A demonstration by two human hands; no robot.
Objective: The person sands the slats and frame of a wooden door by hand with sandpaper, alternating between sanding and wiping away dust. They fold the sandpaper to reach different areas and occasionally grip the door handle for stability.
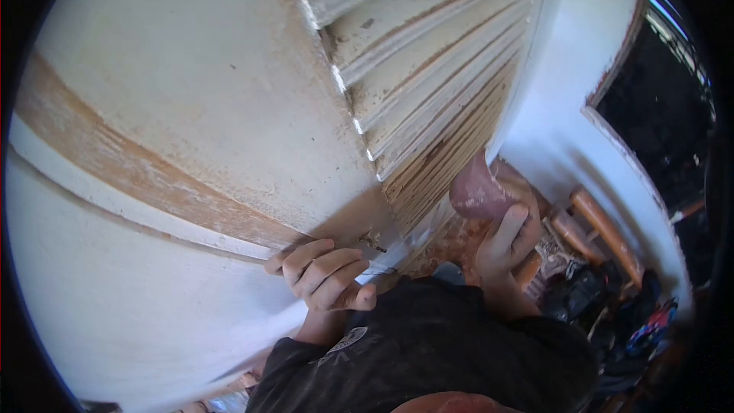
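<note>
A cream louvered door (206,53) with worn paint stands in front of me, a bare brown strip running along its edge. My left hand (325,271) has its fingers curled at the door's edge, beside a small metal latch piece (374,242). To the right, my right hand (506,243) pinches a curled reddish sheet of sandpaper (480,191), dusted with pale powder. The sheet is near the lower end of the slats (428,80), whose paint is scraped and streaked with brown.
A white wall (566,53) rises on the right, with a dark opening (657,84) in it. Brown wooden pieces (608,233) lean at its foot. Dark bags or cloths (585,291) lie on the reddish floor.
</note>
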